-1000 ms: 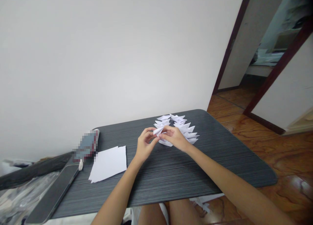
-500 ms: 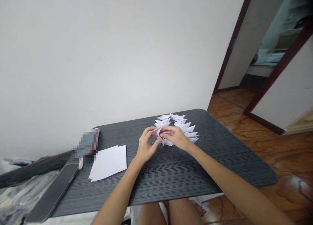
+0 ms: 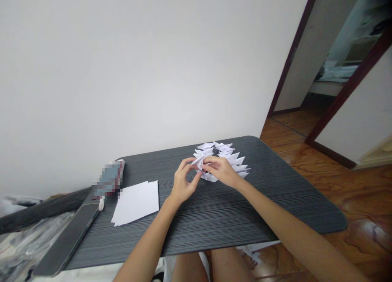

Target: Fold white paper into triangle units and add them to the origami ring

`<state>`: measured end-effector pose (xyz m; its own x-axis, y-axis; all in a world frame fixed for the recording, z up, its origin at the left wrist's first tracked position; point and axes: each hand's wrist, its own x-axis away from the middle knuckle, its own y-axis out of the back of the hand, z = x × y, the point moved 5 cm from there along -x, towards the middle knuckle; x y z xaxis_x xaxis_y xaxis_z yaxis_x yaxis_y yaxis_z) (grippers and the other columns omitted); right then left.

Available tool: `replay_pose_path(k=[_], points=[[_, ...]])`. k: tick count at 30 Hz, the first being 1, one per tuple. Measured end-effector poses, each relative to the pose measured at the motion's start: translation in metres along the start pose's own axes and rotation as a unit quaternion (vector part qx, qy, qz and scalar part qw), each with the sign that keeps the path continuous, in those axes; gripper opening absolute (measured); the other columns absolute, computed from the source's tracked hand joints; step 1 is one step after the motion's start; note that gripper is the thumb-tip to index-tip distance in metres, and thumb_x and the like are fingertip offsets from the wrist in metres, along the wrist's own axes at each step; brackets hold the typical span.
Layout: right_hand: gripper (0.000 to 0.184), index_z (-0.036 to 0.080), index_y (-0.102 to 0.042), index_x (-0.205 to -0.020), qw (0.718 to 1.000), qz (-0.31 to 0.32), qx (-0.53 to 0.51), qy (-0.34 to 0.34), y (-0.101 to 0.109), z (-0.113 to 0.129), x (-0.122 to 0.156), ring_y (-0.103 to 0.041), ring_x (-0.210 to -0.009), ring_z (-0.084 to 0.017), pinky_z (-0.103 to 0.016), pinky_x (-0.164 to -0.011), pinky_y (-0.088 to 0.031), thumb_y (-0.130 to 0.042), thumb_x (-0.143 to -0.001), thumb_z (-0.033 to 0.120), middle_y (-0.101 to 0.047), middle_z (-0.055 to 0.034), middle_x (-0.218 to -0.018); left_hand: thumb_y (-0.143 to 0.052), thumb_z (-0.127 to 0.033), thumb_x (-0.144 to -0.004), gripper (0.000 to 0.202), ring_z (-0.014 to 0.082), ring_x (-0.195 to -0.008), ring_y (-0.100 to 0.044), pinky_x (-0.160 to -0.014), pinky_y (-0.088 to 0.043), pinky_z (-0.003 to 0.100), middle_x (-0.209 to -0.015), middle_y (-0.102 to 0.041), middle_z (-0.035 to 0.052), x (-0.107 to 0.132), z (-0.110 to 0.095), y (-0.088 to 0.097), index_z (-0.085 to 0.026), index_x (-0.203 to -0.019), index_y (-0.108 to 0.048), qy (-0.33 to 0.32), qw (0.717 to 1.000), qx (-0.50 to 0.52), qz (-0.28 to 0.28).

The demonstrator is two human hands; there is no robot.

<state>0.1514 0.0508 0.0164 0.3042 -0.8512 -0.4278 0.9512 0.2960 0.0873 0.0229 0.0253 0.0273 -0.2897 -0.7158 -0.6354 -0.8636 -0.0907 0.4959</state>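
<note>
Both my hands meet over the middle of a dark striped table (image 3: 214, 216). My left hand (image 3: 183, 183) and my right hand (image 3: 223, 172) pinch a small folded white paper piece (image 3: 198, 161) between their fingertips. Just behind my right hand lies a cluster of several folded white paper triangles (image 3: 228, 156), arranged in a curved row on the table.
A small stack of flat white paper sheets (image 3: 136, 201) lies left of my hands. Further left are a blurred-out object (image 3: 108, 182) and a dark phone-like slab (image 3: 65, 241) at the table's left edge. A wooden floor and an open doorway (image 3: 333, 69) are on the right.
My hands have turned the small paper piece between the fingertips and drawn slightly closer together. Nothing else on the table has moved.
</note>
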Motion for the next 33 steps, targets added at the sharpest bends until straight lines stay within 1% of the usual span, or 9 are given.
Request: replay_pose_path(k=[3,7,10,14,17,20,24,27,33], points=[[0.015,0.016,-0.063,-0.078,0.996,-0.003,0.076,0.041,-0.002,0.007,0.002,-0.058,-0.079,-0.016,-0.028,-0.073,-0.047,-0.052,-0.076,0.025,-0.063,-0.0058,-0.083,-0.055,-0.021,-0.074,0.008,0.021,-0.098,-0.053,-0.085,-0.044,0.035,-0.104,-0.053,0.0111,0.001,0.003,-0.001,-0.015,-0.08,-0.056,0.012,1.0,0.01,-0.009],[0.014,0.017,-0.062,-0.076,0.979,-0.025,0.181,0.095,-0.006,0.017,0.006,-0.058,-0.074,-0.016,-0.028,-0.07,-0.046,-0.048,-0.078,0.02,-0.063,-0.0052,-0.078,-0.055,-0.022,-0.075,0.008,0.0196,-0.094,-0.054,-0.077,-0.049,0.031,-0.101,-0.054,0.0106,0.003,0.007,0.0,-0.015,-0.079,-0.054,0.027,0.999,0.015,-0.038],[0.014,0.018,-0.06,-0.074,0.969,-0.047,0.216,0.109,-0.008,0.019,0.008,-0.057,-0.07,-0.015,-0.028,-0.067,-0.046,-0.046,-0.077,0.017,-0.062,-0.0045,-0.075,-0.053,-0.022,-0.075,0.008,0.0194,-0.095,-0.054,-0.077,-0.05,0.03,-0.103,-0.053,0.0111,0.004,0.006,0.0,-0.015,-0.08,-0.052,0.03,0.999,0.016,-0.041],[0.012,0.017,-0.058,-0.074,0.959,-0.102,0.244,0.103,-0.002,0.014,0.009,-0.057,-0.067,-0.015,-0.028,-0.066,-0.046,-0.046,-0.074,0.015,-0.061,-0.004,-0.072,-0.053,-0.022,-0.076,0.017,0.0174,-0.091,-0.057,-0.079,-0.049,0.03,-0.103,-0.055,0.0104,0.005,0.006,-0.001,-0.016,-0.092,-0.049,0.053,0.997,0.044,-0.035],[0.013,0.017,-0.056,-0.078,0.959,-0.13,0.24,0.071,0.004,0.007,0.009,-0.059,-0.067,-0.016,-0.028,-0.067,-0.047,-0.046,-0.072,0.013,-0.062,-0.0034,-0.073,-0.054,-0.021,-0.075,0.025,0.0166,-0.09,-0.059,-0.083,-0.048,0.033,-0.108,-0.053,0.0099,0.005,0.007,-0.003,-0.018,-0.097,-0.042,0.07,0.99,0.12,-0.033],[0.015,0.017,-0.055,-0.083,0.97,-0.113,0.21,0.043,0.004,0.003,0.008,-0.06,-0.067,-0.015,-0.027,-0.065,-0.047,-0.046,-0.073,0.013,-0.063,-0.0031,-0.074,-0.056,-0.022,-0.075,0.029,0.0169,-0.089,-0.059,-0.08,-0.05,0.033,-0.109,-0.053,0.0099,0.005,0.01,-0.006,-0.018,-0.099,-0.041,0.084,0.983,0.16,-0.024],[0.013,0.018,-0.055,-0.086,0.983,-0.076,0.166,0.017,0.0,-0.002,0.006,-0.06,-0.065,-0.015,-0.025,-0.061,-0.048,-0.05,-0.074,0.019,-0.063,-0.003,-0.072,-0.054,-0.024,-0.076,0.02,0.0193,-0.094,-0.057,-0.077,-0.051,0.031,-0.107,-0.054,0.011,0.005,0.009,-0.007,-0.015,-0.094,-0.052,0.067,0.987,0.144,-0.013],[0.011,0.016,-0.057,-0.082,0.986,-0.075,0.147,0.002,0.0,-0.007,0.005,-0.06,-0.064,-0.015,-0.025,-0.061,-0.048,-0.051,-0.074,0.022,-0.064,-0.0034,-0.071,-0.052,-0.023,-0.078,0.018,0.0212,-0.1,-0.054,-0.077,-0.05,0.031,-0.113,-0.053,0.0123,0.003,0.007,-0.006,-0.015,-0.093,-0.057,0.044,0.993,0.11,0.007],[0.015,0.014,-0.059,-0.082,0.99,-0.078,0.115,-0.019,0.001,-0.013,0.004,-0.059,-0.061,-0.014,-0.025,-0.06,-0.048,-0.05,-0.076,0.024,-0.064,-0.004,-0.07,-0.038,-0.02,-0.085,0.024,0.0191,-0.101,-0.052,-0.088,-0.041,0.035,-0.109,-0.056,0.0111,0.001,0.003,0.0,-0.015,-0.093,-0.06,0.0,0.999,0.043,0.016]])
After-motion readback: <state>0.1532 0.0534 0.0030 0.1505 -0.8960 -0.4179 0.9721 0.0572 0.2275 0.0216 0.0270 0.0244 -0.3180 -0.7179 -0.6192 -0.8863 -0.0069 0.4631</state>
